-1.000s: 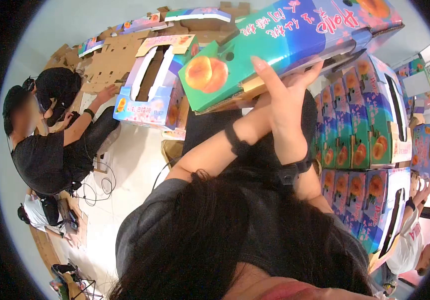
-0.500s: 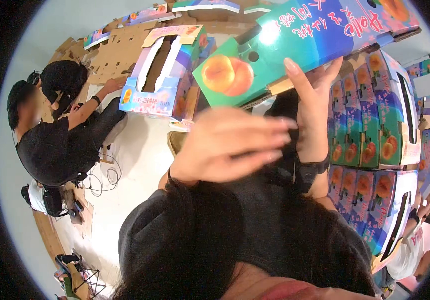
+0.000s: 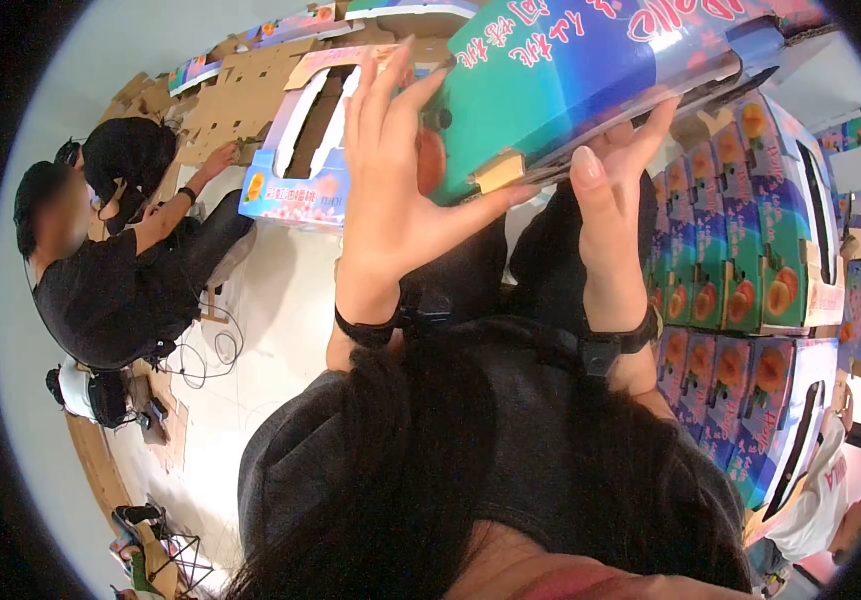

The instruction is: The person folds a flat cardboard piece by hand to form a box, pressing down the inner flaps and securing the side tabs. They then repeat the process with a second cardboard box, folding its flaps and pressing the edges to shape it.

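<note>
A green and blue cardboard box with peach pictures and pink lettering is tilted in front of me. My left hand grips its left end, with the thumb along the lower edge and the fingers spread over the end. Under the box's lower edge is my right hand, its thumb and fingers apart and holding the box from below. A tan cardboard flap sticks out at the box's lower left corner. Part of the left end is hidden behind my left hand.
Left of my hands stands a light box with a long slot. Stacked peach boxes rise on the right. A person in black sits at the left near brown cardboard sheets. Another person's white shirt shows lower right.
My left hand has moved up and left from in front of my right hand and taken hold of the box's left end. The box has shifted slightly and tilted.
</note>
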Tool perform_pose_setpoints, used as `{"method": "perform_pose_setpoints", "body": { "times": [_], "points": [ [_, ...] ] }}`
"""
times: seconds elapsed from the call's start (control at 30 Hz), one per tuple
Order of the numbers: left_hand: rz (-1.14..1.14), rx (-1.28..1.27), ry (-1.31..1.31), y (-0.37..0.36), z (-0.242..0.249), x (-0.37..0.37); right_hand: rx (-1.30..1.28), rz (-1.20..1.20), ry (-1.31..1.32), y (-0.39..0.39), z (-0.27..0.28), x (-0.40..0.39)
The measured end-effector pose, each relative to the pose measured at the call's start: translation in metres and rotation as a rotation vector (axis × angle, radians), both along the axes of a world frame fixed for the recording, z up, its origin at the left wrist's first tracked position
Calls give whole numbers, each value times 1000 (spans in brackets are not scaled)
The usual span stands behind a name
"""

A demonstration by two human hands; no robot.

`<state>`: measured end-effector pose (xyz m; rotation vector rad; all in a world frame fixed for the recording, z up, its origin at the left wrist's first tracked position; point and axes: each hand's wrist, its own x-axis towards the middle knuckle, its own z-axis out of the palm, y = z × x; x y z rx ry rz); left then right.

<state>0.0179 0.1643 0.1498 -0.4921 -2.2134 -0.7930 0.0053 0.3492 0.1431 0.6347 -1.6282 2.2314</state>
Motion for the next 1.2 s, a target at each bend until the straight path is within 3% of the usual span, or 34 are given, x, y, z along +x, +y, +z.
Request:
{"method": "perform_pose_setpoints", "body": {
  "times": [0.23, 0.67, 0.93, 1.2],
  "points": [
    [-203, 309, -42, 1, -18, -10, 62, 12, 50, 6, -4, -6],
    [-40, 310, -46, 8, -22, -9, 435, 55, 38, 6, 0, -4],
    [-46, 250, -219, 5, -13, 6, 340, 38, -85, 2, -3, -8],
    [59, 231, -170, 13, -17, 4, 157, 109, -111, -4, -9, -10]
  ]
}}
